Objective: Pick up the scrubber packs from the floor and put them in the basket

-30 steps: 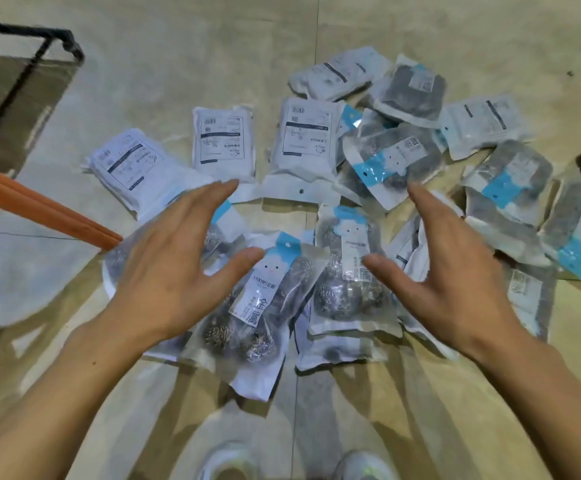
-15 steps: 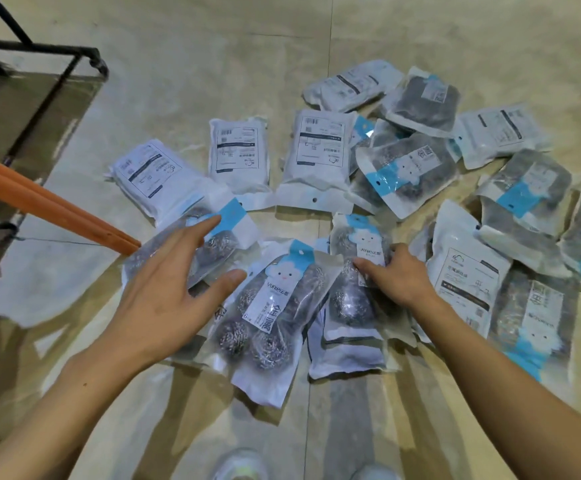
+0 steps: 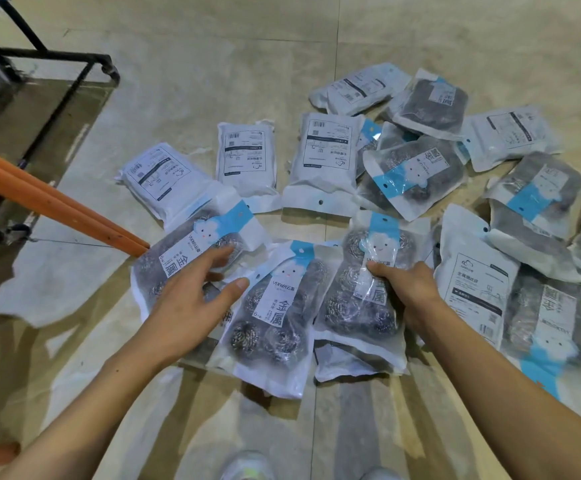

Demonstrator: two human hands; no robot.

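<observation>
Steel-wool scrubber packs scattered over a beige tiled floor (image 3: 212,57), w/ the centre pack (image 3: 275,317) as landmark: blue-and-white label up, four metal scourers visible through clear plastic, lying flat approx. mid-frame. Just right of it, overlapping its edge, a held pack (image 3: 361,289), tilted up at the top end, gripped by the right hand (image 3: 410,292) w/ thumb across the front label and fingers curled behind, mostly hidden. Under that, another white pack (image 3: 344,365) poking out at the bottom. Just left of the centre pack, a left pack (image 3: 178,254), label up, w/ the left hand (image 3: 192,299) over it: fingers spread fairly wide, fingertips (image 3: 225,252) touching its plastic, thumb reaching toward the centre pack's top edge, not gripping anything. Beyond the centre pack, three white back-side-up packs (image 3: 247,157) in a row, printed w/ barcodes. Further right and beyond, a loose heap of more packs (image 3: 417,168), some label up, some overlapping. Far left of the centre pack, two orange bars (image 3: 57,209) slanting down to the floor, ends close to the left pack; behind them a black metal frame (image 3: 74,60). Below the centre pack, near bottom edge, toes of two light shoes (image 3: 247,469). Basket not identifiable.
</observation>
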